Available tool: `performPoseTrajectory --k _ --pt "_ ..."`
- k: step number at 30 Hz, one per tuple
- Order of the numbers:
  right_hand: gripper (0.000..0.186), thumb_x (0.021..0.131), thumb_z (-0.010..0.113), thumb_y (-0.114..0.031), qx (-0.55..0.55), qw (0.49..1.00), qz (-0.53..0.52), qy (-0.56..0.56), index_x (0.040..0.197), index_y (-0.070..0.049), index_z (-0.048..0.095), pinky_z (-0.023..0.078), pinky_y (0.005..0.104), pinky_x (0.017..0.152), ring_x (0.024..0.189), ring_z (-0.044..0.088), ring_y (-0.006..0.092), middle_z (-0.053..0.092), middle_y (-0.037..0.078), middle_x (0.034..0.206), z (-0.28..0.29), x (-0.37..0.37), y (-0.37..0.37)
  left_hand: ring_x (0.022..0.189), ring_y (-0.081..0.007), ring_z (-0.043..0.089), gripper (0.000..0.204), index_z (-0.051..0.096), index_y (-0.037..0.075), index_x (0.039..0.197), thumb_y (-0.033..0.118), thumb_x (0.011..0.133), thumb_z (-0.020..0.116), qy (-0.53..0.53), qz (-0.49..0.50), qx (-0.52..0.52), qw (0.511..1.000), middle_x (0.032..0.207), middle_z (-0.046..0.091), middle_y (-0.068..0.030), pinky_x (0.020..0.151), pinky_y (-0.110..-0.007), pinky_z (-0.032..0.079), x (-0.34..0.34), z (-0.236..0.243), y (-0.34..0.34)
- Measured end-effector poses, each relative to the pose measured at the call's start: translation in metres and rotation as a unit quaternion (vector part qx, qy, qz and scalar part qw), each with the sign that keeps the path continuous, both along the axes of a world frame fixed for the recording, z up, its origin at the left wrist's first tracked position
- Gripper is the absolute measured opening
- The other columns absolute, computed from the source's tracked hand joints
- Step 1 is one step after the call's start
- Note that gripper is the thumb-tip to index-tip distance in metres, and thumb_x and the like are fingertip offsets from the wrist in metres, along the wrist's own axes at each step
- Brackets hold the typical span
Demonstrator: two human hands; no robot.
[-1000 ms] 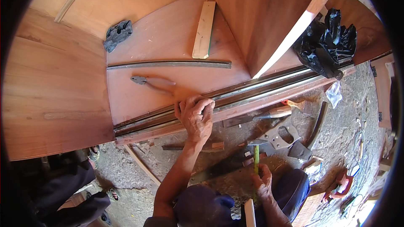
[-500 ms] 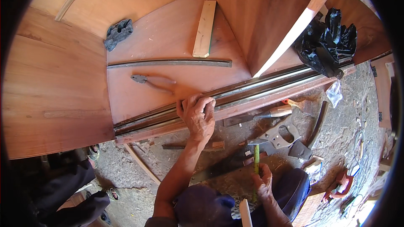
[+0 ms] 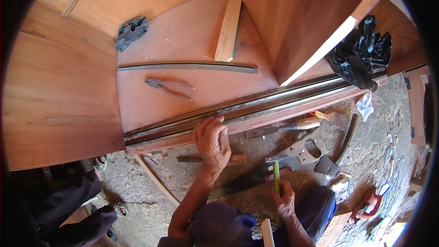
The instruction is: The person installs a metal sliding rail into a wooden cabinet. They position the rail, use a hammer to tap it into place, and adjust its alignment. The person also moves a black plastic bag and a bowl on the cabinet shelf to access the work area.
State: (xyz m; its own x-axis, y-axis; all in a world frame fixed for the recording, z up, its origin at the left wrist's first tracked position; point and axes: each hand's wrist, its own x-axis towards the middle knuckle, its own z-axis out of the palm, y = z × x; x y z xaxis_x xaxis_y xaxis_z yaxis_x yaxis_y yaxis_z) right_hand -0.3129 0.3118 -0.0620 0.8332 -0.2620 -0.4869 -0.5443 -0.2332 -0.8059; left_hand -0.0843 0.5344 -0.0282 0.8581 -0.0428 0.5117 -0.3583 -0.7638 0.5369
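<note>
Head view: since the earlier frame, the left hand [image 3: 213, 144] has drawn back from the inner part of a long double track with pale metal strips [image 3: 274, 110] toward its front edge, whereas the right hand [image 3: 285, 199] keeps much the same position. Left fingers are loosely curled at the track's near side; whether they pinch anything small, or press on the edge, cannot be told. Right fingers are closed around the yellow-green handle of a grey-headed hammer [image 3: 276, 178], held head-up over the rough grey floor [image 3: 137, 187], well apart from the track. Behind the track, on a reddish-brown wooden panel [image 3: 141, 105], lie grey-jawed pliers with dull pink handles [image 3: 155, 83], a thin dark strip [image 3: 187, 67], a pale wooden block [image 3: 228, 31] and a crumpled dark-grey cloth [image 3: 131, 33]. Crumpled black plastic [image 3: 361, 57] lies over the track's right end. Near the hammer's head, on the floor, is a handsaw with a grey metal handle [image 3: 300, 153]; another person's dark trouser legs [image 3: 77, 201] appear at lower left.
</note>
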Motion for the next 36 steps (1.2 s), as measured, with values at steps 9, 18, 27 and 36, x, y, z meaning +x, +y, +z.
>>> performPoseTrajectory --k 9,18,27,36 --pt "0.024 0.085 0.076 -0.012 -0.107 0.989 0.032 -0.096 0.102 -0.006 0.059 0.045 0.0406 0.056 0.058 0.055 0.0239 0.056 0.01 0.07 0.004 0.005 0.009 0.1 -0.0274 0.064 0.013 0.073 0.014 0.098 0.008 0.087 0.077 0.028 0.003 -0.039 0.999 0.102 0.072 -0.0031 0.095 -0.043 0.042 0.017 -0.001 0.001" --pt "0.022 0.085 0.075 -0.011 -0.086 0.994 0.01 -0.067 0.1 -0.005 0.06 0.045 0.0369 0.055 0.059 0.053 0.0178 0.058 0.008 0.071 -0.01 0.002 0.01 0.088 -0.0215 0.062 0.012 0.077 0.019 0.095 0.014 0.084 0.08 0.103 -0.025 0.014 0.994 0.089 0.068 0.0038 0.082 -0.041 0.039 0.045 0.007 -0.009" --pt "0.021 0.087 0.074 -0.011 -0.055 0.996 -0.011 -0.067 0.1 -0.003 0.06 0.045 0.0381 0.055 0.058 0.054 0.0187 0.058 0.009 0.07 -0.008 0.004 0.008 0.088 -0.0228 0.062 0.01 0.076 0.017 0.095 0.013 0.086 0.079 0.087 -0.038 0.009 0.995 0.09 0.069 0.0029 0.082 -0.042 0.039 0.048 0.001 -0.012" --pt "0.019 0.092 0.071 -0.01 -0.041 0.994 -0.018 -0.096 0.103 -0.004 0.057 0.045 0.035 0.057 0.062 0.053 0.0169 0.058 0.007 0.074 -0.002 0.002 0.009 0.091 -0.0237 0.062 0.012 0.076 0.017 0.094 0.012 0.084 0.08 0.09 -0.073 0.003 0.993 0.092 0.069 0.0008 0.083 -0.043 0.039 0.049 0.002 -0.008"
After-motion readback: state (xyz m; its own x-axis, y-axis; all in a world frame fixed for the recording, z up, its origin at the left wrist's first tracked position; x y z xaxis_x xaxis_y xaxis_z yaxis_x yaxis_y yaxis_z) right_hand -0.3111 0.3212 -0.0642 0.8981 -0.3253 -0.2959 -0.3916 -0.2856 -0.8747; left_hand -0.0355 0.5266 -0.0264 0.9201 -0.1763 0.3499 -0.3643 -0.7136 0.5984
